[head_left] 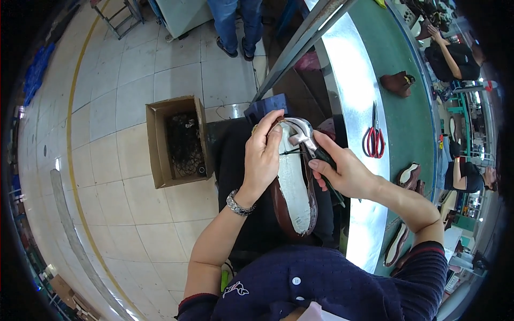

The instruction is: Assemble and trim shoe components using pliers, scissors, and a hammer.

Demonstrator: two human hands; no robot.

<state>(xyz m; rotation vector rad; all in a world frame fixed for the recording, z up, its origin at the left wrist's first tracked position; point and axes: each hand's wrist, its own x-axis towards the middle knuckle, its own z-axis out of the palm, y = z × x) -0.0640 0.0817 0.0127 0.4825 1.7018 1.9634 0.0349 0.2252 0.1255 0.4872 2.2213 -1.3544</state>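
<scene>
A brown shoe upper (282,211) lies sole side up over my lap, with a long white insole board (293,195) showing along its underside. My left hand (261,158) grips the far end of the shoe, thumb pressed along its edge. In my right hand (345,171) are metal lasting pincers (304,131) with dark handles, their curved head against the shoe's far end. Whether the jaws bite on the leather cannot be made out. A thin dark cord (292,152) crosses the white board.
Left of my lap stands an open cardboard box (155,144) with dark scraps. To the right runs a shiny metal strip (367,214), with red-handled scissors (375,142) beside it. Brown shoes (396,84) stand on the green surface (399,117). People (235,24) are nearby.
</scene>
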